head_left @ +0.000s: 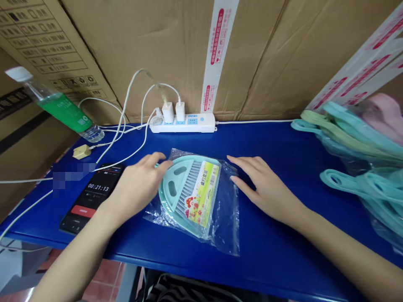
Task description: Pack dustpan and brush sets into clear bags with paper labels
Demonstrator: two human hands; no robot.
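A clear plastic bag (228,226) lies flat on the blue table, holding a turquoise dustpan (168,167) and a small brush with grey bristles (189,184). A yellow-green and white printed card (203,193) shows through the film. At the bag's upper left, my left hand (143,180) has its thumb and fingers around the turquoise edge; its grip is partly hidden. Beside the bag's right edge, my right hand (261,184) holds nothing, with thumb and fingers apart and fingertips close to the film.
A phone (94,197) showing a timer lies by my left forearm. Behind are a power strip (201,122) with white cables, a tilted water bottle (64,109) and cardboard boxes (176,50). More bagged sets (371,184) are piled at the right.
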